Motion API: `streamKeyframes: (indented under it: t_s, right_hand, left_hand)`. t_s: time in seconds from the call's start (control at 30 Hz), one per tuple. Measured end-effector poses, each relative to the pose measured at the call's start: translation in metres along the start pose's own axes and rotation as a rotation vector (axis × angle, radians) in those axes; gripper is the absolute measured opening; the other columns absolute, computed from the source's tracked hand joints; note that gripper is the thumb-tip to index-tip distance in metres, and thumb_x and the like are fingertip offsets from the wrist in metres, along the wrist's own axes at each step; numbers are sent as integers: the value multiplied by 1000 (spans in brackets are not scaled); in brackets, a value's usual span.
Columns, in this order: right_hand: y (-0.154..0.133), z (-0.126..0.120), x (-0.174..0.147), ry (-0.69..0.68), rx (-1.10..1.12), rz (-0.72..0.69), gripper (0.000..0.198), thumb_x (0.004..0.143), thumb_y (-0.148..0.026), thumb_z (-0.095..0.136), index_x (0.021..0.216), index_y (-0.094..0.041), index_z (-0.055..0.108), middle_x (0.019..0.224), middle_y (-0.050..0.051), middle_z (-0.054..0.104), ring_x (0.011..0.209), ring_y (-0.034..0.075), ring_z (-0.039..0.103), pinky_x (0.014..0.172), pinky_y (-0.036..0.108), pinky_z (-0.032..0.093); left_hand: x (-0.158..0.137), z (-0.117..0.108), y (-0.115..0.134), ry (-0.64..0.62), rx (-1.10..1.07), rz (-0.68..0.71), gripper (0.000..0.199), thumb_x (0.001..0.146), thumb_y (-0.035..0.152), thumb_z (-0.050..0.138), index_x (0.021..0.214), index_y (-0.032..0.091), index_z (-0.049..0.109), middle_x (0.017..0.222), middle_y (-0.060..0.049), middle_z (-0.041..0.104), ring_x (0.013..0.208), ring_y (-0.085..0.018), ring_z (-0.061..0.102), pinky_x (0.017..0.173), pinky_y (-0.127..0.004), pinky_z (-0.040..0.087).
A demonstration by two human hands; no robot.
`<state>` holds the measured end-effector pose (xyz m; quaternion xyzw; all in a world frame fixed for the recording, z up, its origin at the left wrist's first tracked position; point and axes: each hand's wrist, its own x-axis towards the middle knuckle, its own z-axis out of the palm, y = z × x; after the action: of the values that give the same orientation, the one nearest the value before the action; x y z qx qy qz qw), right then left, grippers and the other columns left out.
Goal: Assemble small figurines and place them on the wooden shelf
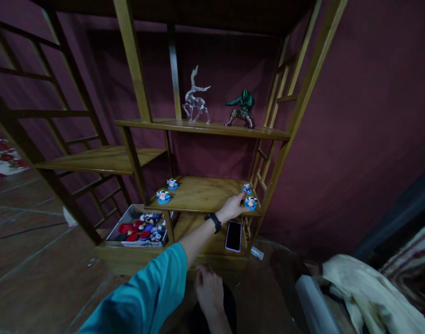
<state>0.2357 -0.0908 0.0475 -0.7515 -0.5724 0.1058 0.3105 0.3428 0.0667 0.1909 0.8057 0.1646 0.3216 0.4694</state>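
The left hand (233,208) was reached forward and to the right, palm turned down, with the forearm, a watch (214,222) at its wrist, slanted in front of the shelf (205,192). Thumb and forefinger were set, slightly parted, at the left edge of the front figurine (250,203), which was stood at the shelf's right front corner; whether it was firmly pinched could not be told. The right hand (209,288) was kept low by a dark knee (230,304), fingers curled; its grip could not be made out.

The figurine was hemmed in by a post (272,181) on the right and a rear figurine (247,188) just behind. Two more figurines (163,197) were placed at the left end. Below, a phone (233,236) and a filled box (138,208) were seen.
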Motion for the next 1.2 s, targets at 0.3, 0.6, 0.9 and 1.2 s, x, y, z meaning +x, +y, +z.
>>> streamKeyframes:
  t_s: [0.3, 0.6, 0.9, 1.2]
  right_hand:
    - [-5, 17, -5, -140, -110, -48, 31, 84, -9, 36, 87, -18, 66, 86, 10, 70, 78, 21, 68, 68, 27, 46]
    - [-11, 42, -5, -267, -125, -142, 41, 78, -10, 37, 102, -31, 62, 97, 0, 70, 81, 16, 68, 65, 23, 48]
    - [-21, 99, 40, -299, 182, -69, 31, 79, -21, 39, 90, -32, 65, 88, -2, 72, 81, 16, 68, 73, 24, 52]
    - [-119, 153, 137, -270, 281, -230, 30, 81, -14, 38, 91, -22, 65, 93, 3, 67, 86, 14, 63, 77, 23, 47]
  left_hand:
    - [-151, -35, 24, 112, 383, 176, 49, 86, 19, 42, 134, 27, 39, 135, -6, 46, 124, -20, 39, 105, -40, 29]
    - [-278, -117, -73, 504, 215, -156, 38, 86, 20, 42, 120, 30, 54, 120, -5, 57, 112, -19, 50, 99, -38, 38]
    - [-271, -259, -157, 1419, -131, -276, 37, 74, 15, 52, 111, 21, 53, 109, -7, 58, 91, -16, 56, 84, -30, 44]
    - [-266, -295, -168, 1410, -409, -307, 33, 69, 14, 59, 101, 19, 58, 98, -4, 62, 76, -12, 59, 68, -23, 46]
